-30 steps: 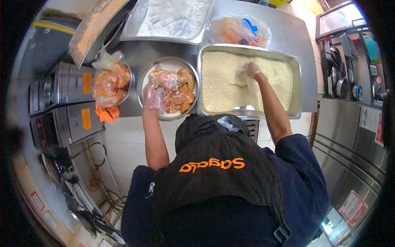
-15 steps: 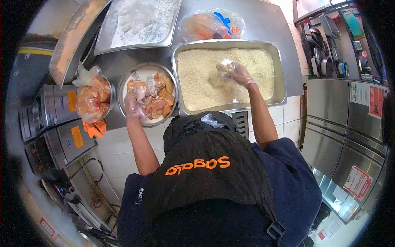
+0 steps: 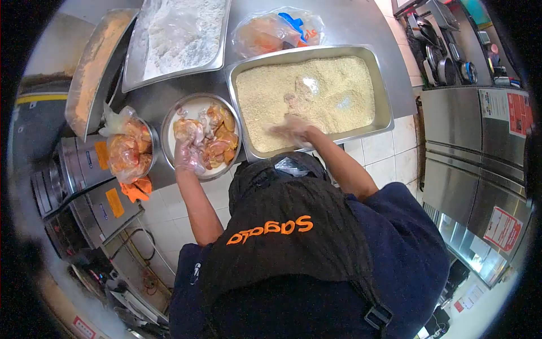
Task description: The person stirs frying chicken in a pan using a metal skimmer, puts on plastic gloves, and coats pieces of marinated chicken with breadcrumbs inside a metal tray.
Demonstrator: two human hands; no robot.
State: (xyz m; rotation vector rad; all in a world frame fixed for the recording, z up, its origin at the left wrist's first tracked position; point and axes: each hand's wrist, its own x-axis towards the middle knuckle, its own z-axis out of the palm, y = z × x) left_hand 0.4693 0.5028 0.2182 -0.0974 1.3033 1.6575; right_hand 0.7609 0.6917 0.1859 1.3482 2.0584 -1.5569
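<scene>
My left hand (image 3: 189, 155), in a clear plastic glove, reaches into a round metal bowl (image 3: 165, 138) of white liquid and raw chicken. Its fingers are closed on a piece of raw chicken (image 3: 189, 129); more chicken pieces (image 3: 221, 135) lie to its right. My right hand (image 3: 294, 132), also gloved and blurred by motion, is low over the near left part of a deep metal tray (image 3: 387, 107) of pale yellow crumbs (image 3: 339, 85). Its fingers stretch out to the left, with nothing seen in them. Just beyond it, a lumpy, crumb-covered piece (image 3: 296, 103) shows in the crumbs.
A metal tray (image 3: 129, 79) of white flour stands at the back left. A plastic bag (image 3: 276, 34) lies behind the crumb tray. Left of the bowl are bagged raw chicken (image 3: 129, 147) and an orange cloth (image 3: 135, 189). Steel refrigerator doors (image 3: 451, 130) stand at right.
My right hand has moved left and nearer to me across the crumbs, away from the whitish piece. My left hand has shifted slightly onto the chicken. The whole view has tilted a little.
</scene>
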